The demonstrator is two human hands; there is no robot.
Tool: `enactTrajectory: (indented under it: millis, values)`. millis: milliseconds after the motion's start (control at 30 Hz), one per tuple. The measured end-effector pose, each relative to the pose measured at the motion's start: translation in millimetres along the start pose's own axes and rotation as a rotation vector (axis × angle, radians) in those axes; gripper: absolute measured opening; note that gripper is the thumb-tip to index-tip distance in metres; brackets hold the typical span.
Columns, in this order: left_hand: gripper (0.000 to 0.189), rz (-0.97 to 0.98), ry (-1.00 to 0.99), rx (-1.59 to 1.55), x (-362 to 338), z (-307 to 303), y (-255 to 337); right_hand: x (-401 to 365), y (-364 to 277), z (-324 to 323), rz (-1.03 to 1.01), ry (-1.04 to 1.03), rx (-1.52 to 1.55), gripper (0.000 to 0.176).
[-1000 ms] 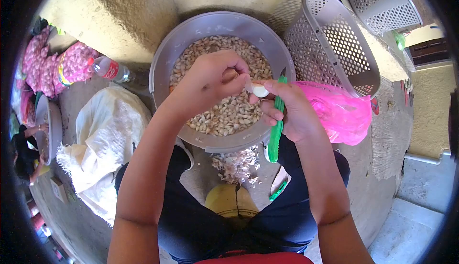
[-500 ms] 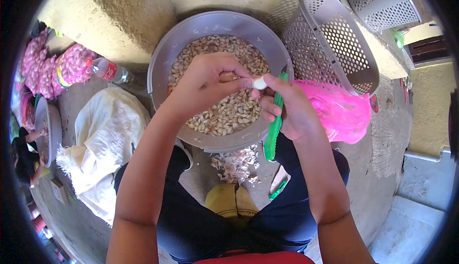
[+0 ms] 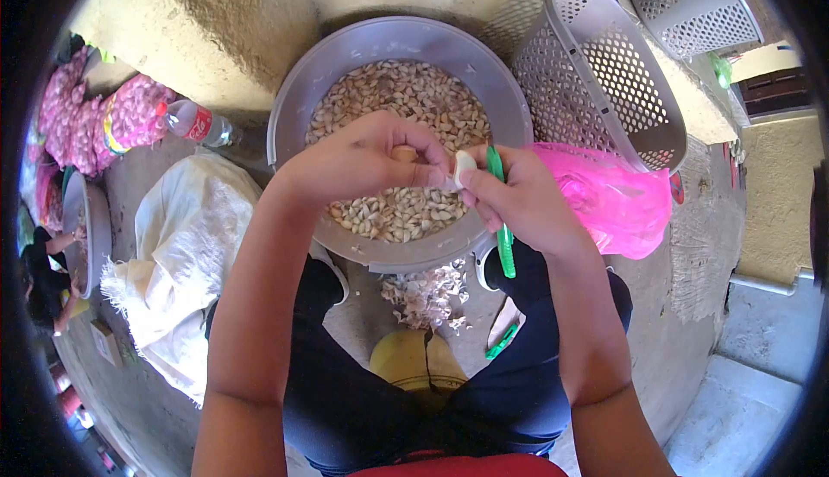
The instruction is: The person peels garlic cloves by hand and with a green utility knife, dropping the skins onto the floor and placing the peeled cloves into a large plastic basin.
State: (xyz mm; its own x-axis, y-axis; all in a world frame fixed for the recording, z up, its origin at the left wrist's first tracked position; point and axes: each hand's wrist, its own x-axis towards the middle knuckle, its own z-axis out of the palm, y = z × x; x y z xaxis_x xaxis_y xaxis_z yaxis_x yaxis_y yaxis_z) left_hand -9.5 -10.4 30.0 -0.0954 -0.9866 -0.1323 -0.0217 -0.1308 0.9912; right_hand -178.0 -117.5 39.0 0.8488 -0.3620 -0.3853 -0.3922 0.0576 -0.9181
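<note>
A pale garlic clove (image 3: pixel 463 169) is pinched between the fingertips of my two hands, over the near part of a large grey tub (image 3: pixel 294 80). My left hand (image 3: pixel 376 162) is closed, with thumb and forefinger against the clove's left edge. My right hand (image 3: pixel 531 196) grips the clove from the right and also keeps a green-handled knife (image 3: pixel 505 248) between its fingers, the handle pointing down. Its blade is not clearly visible. In the tub lies a mass of loose garlic cloves (image 3: pixel 414 214). Garlic skins (image 3: pixel 425 296) are heaped on the floor below.
A pink plastic bag (image 3: pixel 617 205) and a perforated grey basket (image 3: pixel 596 71) stand at right. A white sack (image 3: pixel 190 244), a cola bottle (image 3: pixel 197 123) and pink net bags of garlic (image 3: pixel 138 114) are at left. Another person's arm (image 3: pixel 60 244) reaches to a basin (image 3: pixel 91 227).
The clove and my right hand have shifted slightly down and left. The green knife has turned more upright and edge-on, its lower end higher. My left hand has dropped a little.
</note>
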Motion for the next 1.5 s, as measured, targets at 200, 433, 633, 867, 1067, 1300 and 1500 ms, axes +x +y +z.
enactTrajectory:
  millis: [200, 433, 633, 867, 1067, 1300, 1500]
  values:
    - [0.012, -0.164, -0.044, 0.029, -5, -2, 6, -5, -1, -6, 0.054, -0.119, 0.07, 0.019]
    - [0.021, -0.001, 0.213, 0.122, 7, 12, -7, 1, 7, -5, 0.002, 0.08, 0.004, 0.022]
    - [0.023, -0.136, 0.304, 0.252, 7, 17, 0, -1, 1, -1, -0.101, 0.213, -0.063, 0.029]
    - [0.018, -0.112, 0.352, 0.188, 7, 15, -5, 6, 14, -2, -0.231, 0.256, -0.162, 0.03]
    - [0.015, -0.038, 0.393, 0.168, 8, 16, -8, 6, 10, 1, -0.054, 0.188, 0.221, 0.03]
    - [0.015, 0.014, 0.484, 0.252, 8, 18, -6, 10, 13, 9, -0.053, 0.182, 0.369, 0.031]
    - [0.013, 0.062, 0.557, 0.411, 7, 18, -8, 11, 14, 12, -0.027, 0.126, 0.368, 0.031]
